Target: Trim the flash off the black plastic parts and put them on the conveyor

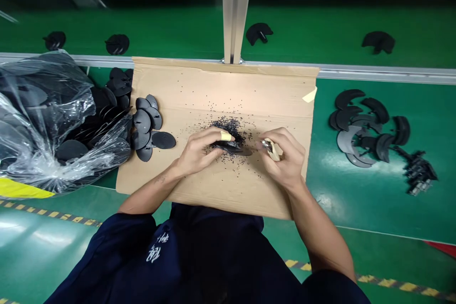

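Two bent arms over the cardboard sheet (245, 194), a black disc (237, 151) in the left hand (201, 152)

The left forearm (153, 190) comes in from the lower left, slanting up and inward, with the hand lying low over the middle of the cardboard. Its thumb and fingers are closed on the near-left part of the disc, thumb below and index finger stretched along the top; a pale yellow wrap (225, 136) circles a fingertip. The disc is held at the near edge of a dense scatter of tiny black bits (228, 126).

The right forearm (318, 225) rises more steeply from the lower right, wrist bent inward. The right hand (287, 156) is curled, gripping a small object (266, 144) with a shiny metal part pointing toward the disc, just beside it but apart; pale yellow material shows by the thumb, and what exactly the object is cannot be told.

Left of the hands, overlapping black discs (143, 121) lie on the cardboard, next to a clear plastic bag (60, 171) of more discs. To the right, on the green counter (374, 213), lie curved black pieces (351, 140) and a cluster of small black parts (418, 173)
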Tool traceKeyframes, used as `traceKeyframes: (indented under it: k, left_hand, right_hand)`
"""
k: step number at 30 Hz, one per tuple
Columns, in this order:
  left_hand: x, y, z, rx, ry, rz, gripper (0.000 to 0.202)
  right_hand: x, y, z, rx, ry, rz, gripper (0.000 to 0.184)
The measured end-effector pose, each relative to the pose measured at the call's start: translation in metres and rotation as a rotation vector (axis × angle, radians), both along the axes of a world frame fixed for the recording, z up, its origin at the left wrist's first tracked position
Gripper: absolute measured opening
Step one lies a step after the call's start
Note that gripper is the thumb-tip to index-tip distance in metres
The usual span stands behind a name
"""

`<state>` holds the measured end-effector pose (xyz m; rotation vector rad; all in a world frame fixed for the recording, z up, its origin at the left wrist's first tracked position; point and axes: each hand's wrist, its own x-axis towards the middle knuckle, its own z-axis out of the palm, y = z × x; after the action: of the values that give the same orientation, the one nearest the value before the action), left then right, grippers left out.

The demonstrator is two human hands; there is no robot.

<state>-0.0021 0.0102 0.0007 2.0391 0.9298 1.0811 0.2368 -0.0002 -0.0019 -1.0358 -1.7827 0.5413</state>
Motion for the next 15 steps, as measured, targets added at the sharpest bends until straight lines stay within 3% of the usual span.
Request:
traceKeyframes:
  k: [6,15]
  left_hand:
    - [0.0045,-0.0039,0.0035,-0.145,-0.121,-0.024,0.019]
    - [0.0029,-0.0050,0.0008,-0.150,-0.164,-0.052,0.025]
  right_hand:
    - [0.0013,0.0033,-0.0067,0.153,-0.361,0.020,0.019]
    - [0.0005,0.0004,-0.0089,0.146,-0.456,-0.013,0.017]
